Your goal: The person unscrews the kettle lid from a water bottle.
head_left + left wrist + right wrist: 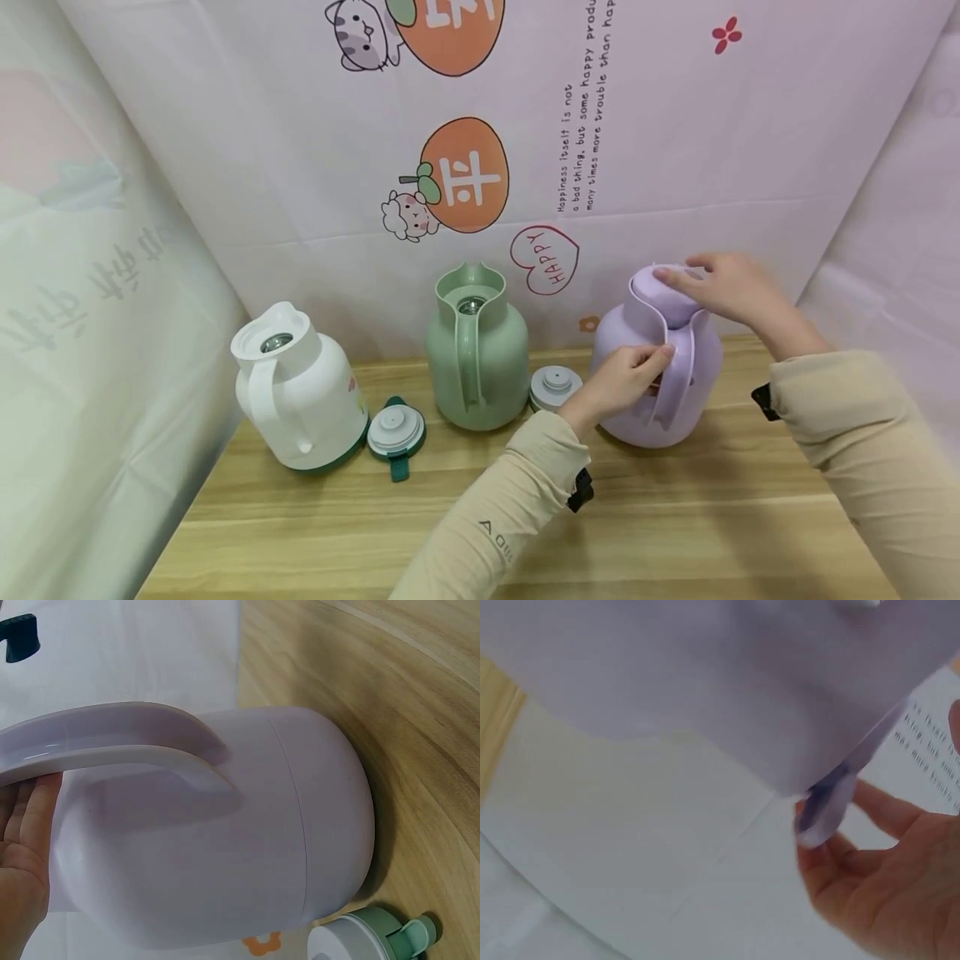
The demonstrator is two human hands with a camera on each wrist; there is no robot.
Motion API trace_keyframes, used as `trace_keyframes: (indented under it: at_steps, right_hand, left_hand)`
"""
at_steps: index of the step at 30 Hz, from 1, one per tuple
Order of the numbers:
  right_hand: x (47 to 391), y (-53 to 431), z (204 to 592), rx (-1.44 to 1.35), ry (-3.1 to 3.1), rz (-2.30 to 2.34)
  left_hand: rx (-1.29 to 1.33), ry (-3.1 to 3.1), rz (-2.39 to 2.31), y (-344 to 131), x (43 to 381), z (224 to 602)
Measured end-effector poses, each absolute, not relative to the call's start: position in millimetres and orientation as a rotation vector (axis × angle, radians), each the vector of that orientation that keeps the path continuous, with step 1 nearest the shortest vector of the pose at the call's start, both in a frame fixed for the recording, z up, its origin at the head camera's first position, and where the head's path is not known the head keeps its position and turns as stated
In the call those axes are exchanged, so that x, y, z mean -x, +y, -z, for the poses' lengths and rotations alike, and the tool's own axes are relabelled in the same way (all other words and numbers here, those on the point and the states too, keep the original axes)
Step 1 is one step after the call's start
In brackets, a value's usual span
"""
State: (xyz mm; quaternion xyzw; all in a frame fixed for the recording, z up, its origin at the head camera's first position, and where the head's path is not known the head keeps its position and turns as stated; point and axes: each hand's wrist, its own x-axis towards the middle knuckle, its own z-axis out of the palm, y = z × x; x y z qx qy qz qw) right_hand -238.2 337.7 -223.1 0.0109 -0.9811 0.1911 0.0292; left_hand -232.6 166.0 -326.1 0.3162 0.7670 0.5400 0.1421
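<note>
A purple thermos jug [611,350] stands at the right of the table. My left hand [618,379] grips its handle [112,724], with the fingers passing behind the handle in the left wrist view. At the jug's mouth, my right hand [731,287] holds the purple lid [663,296], which sits tilted between the raised sides of the rim. In the right wrist view the fingers of the right hand [885,877] pinch a small purple tab [829,814] at the lid's edge. The jug's opening is hidden under the lid.
A green thermos jug [480,367] and a white one [307,400] stand lidless to the left. Near them lie a grey-and-green lid [396,429] and another pale grey lid [555,385]. A printed cloth [637,167] hangs behind the wooden table [300,533].
</note>
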Motion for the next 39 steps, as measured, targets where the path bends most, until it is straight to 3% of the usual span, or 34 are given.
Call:
trace_keyframes:
  at_steps: [6,27,39]
  right_hand:
    - [235.4,318.7,228.3,-0.013,-2.968,-0.243]
    - [248.9,350.1,220.2,-0.343,-3.101,-0.602]
    - [234.3,311.0,226.4,0.046,-2.984,-0.260]
  left_hand:
    - [-0.936,2.207,-1.548,165.7,233.1,325.2]
    - [-0.899,2.221,-1.540,166.8,234.3,326.2]
    - [-0.896,2.190,-1.567,167.0,234.5,327.7]
